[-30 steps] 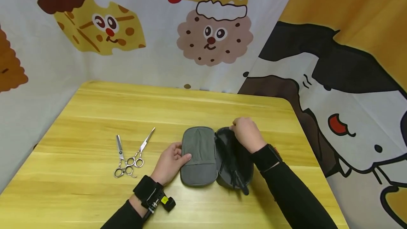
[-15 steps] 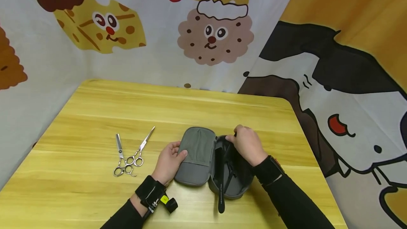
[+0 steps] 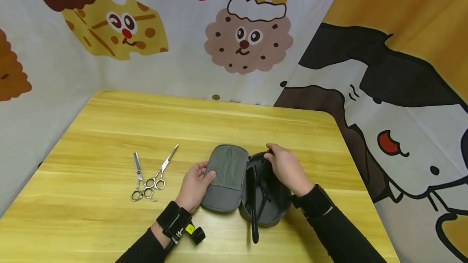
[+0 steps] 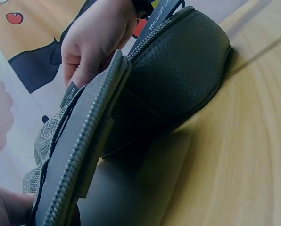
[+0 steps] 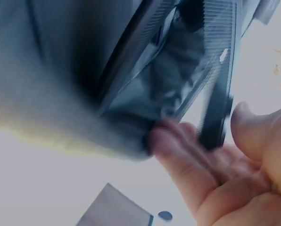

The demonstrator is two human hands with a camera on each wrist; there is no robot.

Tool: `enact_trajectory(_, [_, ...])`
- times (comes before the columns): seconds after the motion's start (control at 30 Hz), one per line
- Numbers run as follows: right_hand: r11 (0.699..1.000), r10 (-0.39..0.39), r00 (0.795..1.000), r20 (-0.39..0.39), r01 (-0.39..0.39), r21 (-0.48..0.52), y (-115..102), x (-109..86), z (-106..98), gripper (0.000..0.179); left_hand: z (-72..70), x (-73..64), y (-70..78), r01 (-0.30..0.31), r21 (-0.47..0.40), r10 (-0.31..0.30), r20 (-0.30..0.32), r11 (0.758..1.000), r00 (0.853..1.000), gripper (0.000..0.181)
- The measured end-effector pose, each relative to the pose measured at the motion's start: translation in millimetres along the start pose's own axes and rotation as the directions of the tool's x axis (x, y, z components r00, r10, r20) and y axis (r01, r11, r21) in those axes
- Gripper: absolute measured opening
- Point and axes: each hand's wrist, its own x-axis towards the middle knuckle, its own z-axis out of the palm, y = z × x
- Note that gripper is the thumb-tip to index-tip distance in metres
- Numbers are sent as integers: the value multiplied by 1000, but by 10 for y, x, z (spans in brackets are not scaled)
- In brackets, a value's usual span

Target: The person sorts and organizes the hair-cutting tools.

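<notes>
A grey zip case lies unfolded on the table, with its lid (image 3: 224, 177) to the left and its deeper half (image 3: 281, 210) to the right. My left hand (image 3: 193, 186) grips the lid's left edge, thumb on top and fingers underneath. At the far rim of the deeper half, my right hand (image 3: 289, 167) pinches the end of a dark, flat lettered comb (image 5: 216, 113); its other end is hidden in the case. A long black comb (image 3: 253, 210), also lettered, leans out over the case's front rim. Beside it lies another slim black tool (image 3: 264, 198).
Two silver pairs of scissors, a thinning pair (image 3: 137, 173) and a straight pair (image 3: 164, 169), lie left of the left hand with handles overlapping. The wooden table (image 3: 164, 113) ends at a printed cloth backdrop (image 3: 183, 72).
The case turned and shifted slightly left, and the black comb's front end swung left. The right forearm moved a little right, while its fingertips stayed near the far rim.
</notes>
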Motion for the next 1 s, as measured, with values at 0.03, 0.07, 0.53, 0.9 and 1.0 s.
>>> enact_trajectory(0.03, [1000,-18,1000,1,18,-17,23,11,2,34,-4,2,0,0,-2,0,0,1000,1000,49])
enact_trajectory(0.07, [999,-34,999,3,34,-40,46,26,8,31,-7,4,-2,3,-2,-3,1,1000,1000,49])
enact_trajectory(0.53, [948,-197,976,-89,166,-272,80,206,97,13,-1,-2,27,17,4,-17,15,1000,1000,50])
enact_trajectory(0.9, [989,135,979,155,-124,-78,248,365,106,24,-1,11,11,14,-30,-13,22,999,1000,48])
enact_trajectory(1.0, [985,162,955,247,-142,-96,258,422,99,23,-11,14,14,14,-27,-14,23,1000,1000,48])
